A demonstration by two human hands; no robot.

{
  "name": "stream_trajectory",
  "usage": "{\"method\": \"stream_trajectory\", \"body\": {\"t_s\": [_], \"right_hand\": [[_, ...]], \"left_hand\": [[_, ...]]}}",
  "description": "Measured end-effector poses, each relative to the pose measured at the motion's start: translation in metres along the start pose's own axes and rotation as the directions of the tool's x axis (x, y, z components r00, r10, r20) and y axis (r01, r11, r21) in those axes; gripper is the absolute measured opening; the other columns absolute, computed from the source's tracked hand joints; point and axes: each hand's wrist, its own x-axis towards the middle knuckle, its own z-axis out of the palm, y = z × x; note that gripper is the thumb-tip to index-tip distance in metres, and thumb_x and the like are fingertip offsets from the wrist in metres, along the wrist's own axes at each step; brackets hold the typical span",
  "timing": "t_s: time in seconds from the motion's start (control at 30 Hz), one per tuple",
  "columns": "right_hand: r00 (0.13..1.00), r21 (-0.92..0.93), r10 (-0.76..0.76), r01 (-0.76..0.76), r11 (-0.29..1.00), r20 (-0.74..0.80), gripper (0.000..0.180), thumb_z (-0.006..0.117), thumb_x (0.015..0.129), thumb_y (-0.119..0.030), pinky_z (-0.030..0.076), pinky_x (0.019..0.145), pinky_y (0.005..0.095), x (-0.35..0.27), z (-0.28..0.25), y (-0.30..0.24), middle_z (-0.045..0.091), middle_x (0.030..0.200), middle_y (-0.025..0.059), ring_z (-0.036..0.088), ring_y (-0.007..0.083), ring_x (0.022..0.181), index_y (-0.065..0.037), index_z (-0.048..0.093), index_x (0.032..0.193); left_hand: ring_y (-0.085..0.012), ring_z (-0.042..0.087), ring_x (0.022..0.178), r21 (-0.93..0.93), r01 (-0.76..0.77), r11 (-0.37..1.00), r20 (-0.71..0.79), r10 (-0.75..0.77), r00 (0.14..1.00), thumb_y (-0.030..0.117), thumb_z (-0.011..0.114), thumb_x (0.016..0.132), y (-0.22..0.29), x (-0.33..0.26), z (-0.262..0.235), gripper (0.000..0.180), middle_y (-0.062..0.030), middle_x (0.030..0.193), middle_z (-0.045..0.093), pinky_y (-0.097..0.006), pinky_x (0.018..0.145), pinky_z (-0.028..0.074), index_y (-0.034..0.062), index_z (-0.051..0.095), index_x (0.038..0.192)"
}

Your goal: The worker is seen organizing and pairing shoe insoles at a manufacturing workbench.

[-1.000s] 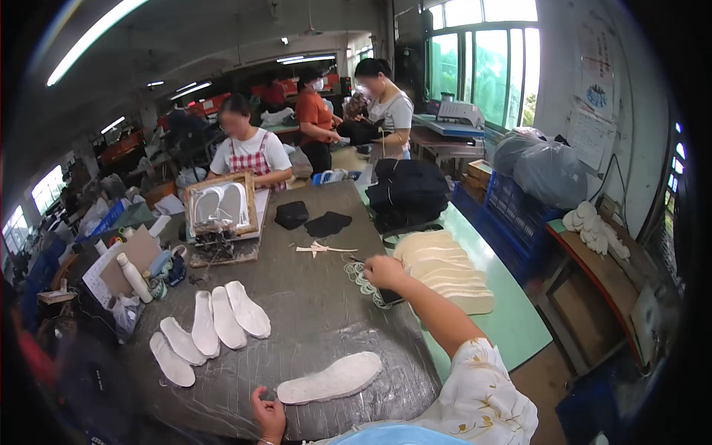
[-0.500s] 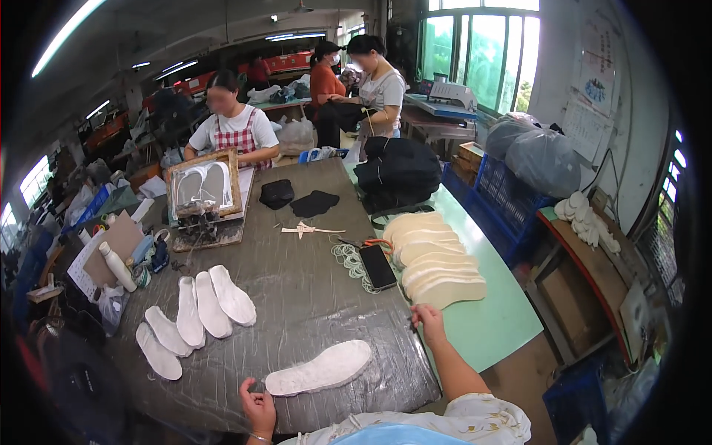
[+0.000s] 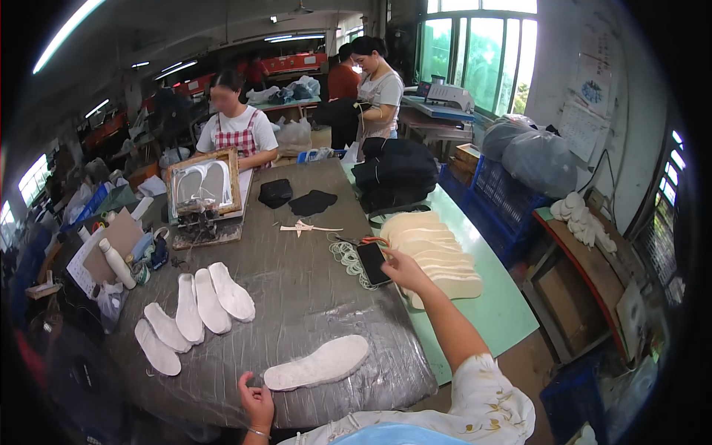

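Observation:
A white fluffy insole point(image 3: 317, 363) lies flat on the dark sheeted table point(image 3: 245, 356) close in front of me. My left hand point(image 3: 257, 403) rests at its left end, fingers loosely bent and apart, holding nothing. My right hand point(image 3: 403, 268) is stretched forward over the right edge of the black phone point(image 3: 372, 265), fingers extended; whether they touch it is unclear. Just right of that hand, a row of overlapping cream insoles point(image 3: 434, 252) lies on the green tabletop point(image 3: 495, 305). Several white insoles point(image 3: 215, 304) are fanned out at the left of the dark table.
Orange-handled scissors point(image 3: 374, 240) and a coil of pale cord point(image 3: 345, 258) lie by the phone. Black fabric is piled point(image 3: 395, 174) farther back. A framed screen point(image 3: 204, 185) stands far left, a person point(image 3: 237, 133) behind it. A white bottle point(image 3: 116, 265) stands at left.
My right hand has moved forward from the near end of the cream insoles to beside the phone. My left hand has barely moved. The people at the back have shifted slightly.

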Motion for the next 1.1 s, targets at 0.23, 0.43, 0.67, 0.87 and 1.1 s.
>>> {"method": "stream_trajectory", "body": {"t_s": [0.23, 0.43, 0.67, 0.87, 1.1], "right_hand": [[0.947, -0.339, -0.240, 0.159, 0.927, -0.213, 0.059, 0.056, 0.081, -0.018, 0.048, 0.093, 0.0468, 0.190, -0.039, -0.180, 0.063, 0.119, 0.0236, 0.061, 0.0396, 0.109, -0.010, 0.049, 0.139], [0.951, -0.351, -0.309, 0.285, 0.892, -0.012, 0.031, 0.057, 0.082, -0.023, 0.052, 0.086, 0.0442, 0.117, 0.025, -0.114, 0.070, 0.101, 0.0169, 0.065, 0.0363, 0.096, -0.005, 0.070, 0.104], [0.984, -0.121, 0.098, -0.080, 0.989, 0.147, 0.024, 0.061, 0.083, -0.018, 0.054, 0.068, 0.0351, -0.006, 0.043, 0.036, 0.072, 0.077, 0.0137, 0.070, 0.0241, 0.070, -0.002, 0.073, 0.097], [0.947, 0.029, 0.244, -0.255, 0.966, 0.209, 0.022, 0.058, 0.091, -0.010, 0.050, 0.054, 0.0248, -0.034, 0.054, 0.062, 0.067, 0.074, 0.0053, 0.061, 0.0089, 0.061, 0.004, 0.067, 0.106], [0.959, -0.015, 0.202, -0.203, 0.979, 0.200, 0.023, 0.059, 0.090, -0.017, 0.052, 0.057, 0.0294, -0.040, 0.061, 0.060, 0.069, 0.071, 0.0075, 0.063, 0.0134, 0.056, 0.001, 0.070, 0.097]], "left_hand": [[-0.0090, 0.056, 0.067, -0.027, 0.020, 0.999, -0.014, -0.020, 1.000, -0.006, 0.059, 0.080, -0.004, -0.001, 0.009, 0.052, -0.0121, 0.128, 0.051, -0.019, 0.052, 0.040, -0.0026, 0.042, 0.130], [-0.0092, 0.056, 0.068, -0.026, 0.032, 0.999, -0.032, -0.033, 0.999, -0.007, 0.058, 0.080, -0.010, -0.003, 0.001, 0.056, -0.0122, 0.129, 0.051, -0.019, 0.053, 0.041, -0.0014, 0.040, 0.132], [-0.0089, 0.054, 0.070, -0.064, 0.075, 0.995, 0.022, -0.073, 0.997, -0.007, 0.059, 0.081, -0.002, 0.000, 0.006, 0.055, -0.0114, 0.132, 0.050, -0.019, 0.054, 0.041, -0.0014, 0.040, 0.131], [-0.0068, 0.051, 0.065, -0.036, 0.032, 0.999, 0.010, -0.032, 0.999, -0.009, 0.057, 0.081, -0.002, -0.002, 0.004, 0.056, -0.0082, 0.130, 0.052, -0.019, 0.052, 0.035, 0.0012, 0.041, 0.134], [-0.0087, 0.053, 0.069, -0.043, 0.077, 0.996, 0.025, -0.076, 0.997, -0.006, 0.059, 0.081, 0.005, -0.002, 0.003, 0.055, -0.0117, 0.133, 0.050, -0.019, 0.054, 0.040, -0.0024, 0.040, 0.132]]}}
